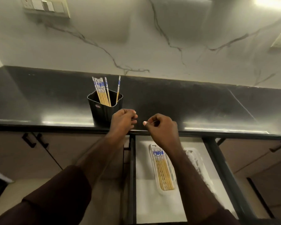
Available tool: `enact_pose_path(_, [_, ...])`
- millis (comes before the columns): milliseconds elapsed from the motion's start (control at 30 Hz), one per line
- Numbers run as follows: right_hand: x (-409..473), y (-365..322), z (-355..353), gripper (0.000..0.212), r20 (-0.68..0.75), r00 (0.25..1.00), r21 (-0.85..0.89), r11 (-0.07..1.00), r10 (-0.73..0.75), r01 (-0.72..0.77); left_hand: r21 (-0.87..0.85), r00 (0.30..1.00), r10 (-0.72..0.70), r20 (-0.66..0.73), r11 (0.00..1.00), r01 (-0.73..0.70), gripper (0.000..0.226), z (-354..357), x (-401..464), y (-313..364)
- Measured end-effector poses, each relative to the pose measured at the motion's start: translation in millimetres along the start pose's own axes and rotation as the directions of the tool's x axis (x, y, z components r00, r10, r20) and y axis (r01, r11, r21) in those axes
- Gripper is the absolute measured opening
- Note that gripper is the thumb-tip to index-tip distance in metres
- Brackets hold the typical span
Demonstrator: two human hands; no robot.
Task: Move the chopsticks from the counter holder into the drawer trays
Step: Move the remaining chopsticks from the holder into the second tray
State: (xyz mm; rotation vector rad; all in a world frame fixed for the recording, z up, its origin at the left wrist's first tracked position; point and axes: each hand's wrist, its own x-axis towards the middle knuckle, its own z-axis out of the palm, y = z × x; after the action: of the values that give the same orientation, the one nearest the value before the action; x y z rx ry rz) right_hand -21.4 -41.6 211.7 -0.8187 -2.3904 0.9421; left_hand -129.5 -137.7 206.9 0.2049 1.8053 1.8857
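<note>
We are partway through. Just beyond our left hand (123, 120), whose fingers curl loosely on nothing we can see, the black holder (105, 108) on the counter (201, 103) keeps several chopsticks (102, 91) upright, patterned ends up, leaning slightly. Our right hand (162, 129) has its fingers curled too; whether they pinch anything we cannot tell. Below it, in the open drawer (152, 205), the white tray (162, 168) holds a flat row of chopsticks, long axis front to back, patterned ends towards the counter.
</note>
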Motion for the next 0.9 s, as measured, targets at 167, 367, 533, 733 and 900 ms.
enact_pose_path(167, [15,-37,15,0.015,-0.004,1.0,0.005,1.0,-0.024,0.024,-0.038,0.998,0.062,-0.033,0.997,-0.063,0.009,-36,10,35])
enact_pose_path(367, [47,-95,64,0.014,-0.037,0.998,0.015,0.999,-0.048,0.049,-0.036,0.993,0.115,0.003,0.993,-0.114,0.013,-101,53,62])
enact_pose_path(533, [78,-148,116,0.014,-0.075,0.997,0.058,0.998,-0.035,0.039,0.044,0.988,0.144,0.054,0.988,-0.146,0.009,-155,104,82])
enact_pose_path(733, [107,-179,156,0.017,-0.141,0.99,0.039,0.999,0.024,-0.019,0.069,0.982,0.162,0.097,0.983,-0.169,0.01,-190,155,102])
enact_pose_path(900, [134,-180,177,0.014,-0.13,0.99,-0.001,0.998,0.055,-0.056,0.076,0.983,0.143,0.117,0.985,-0.152,0.01,-201,191,93])
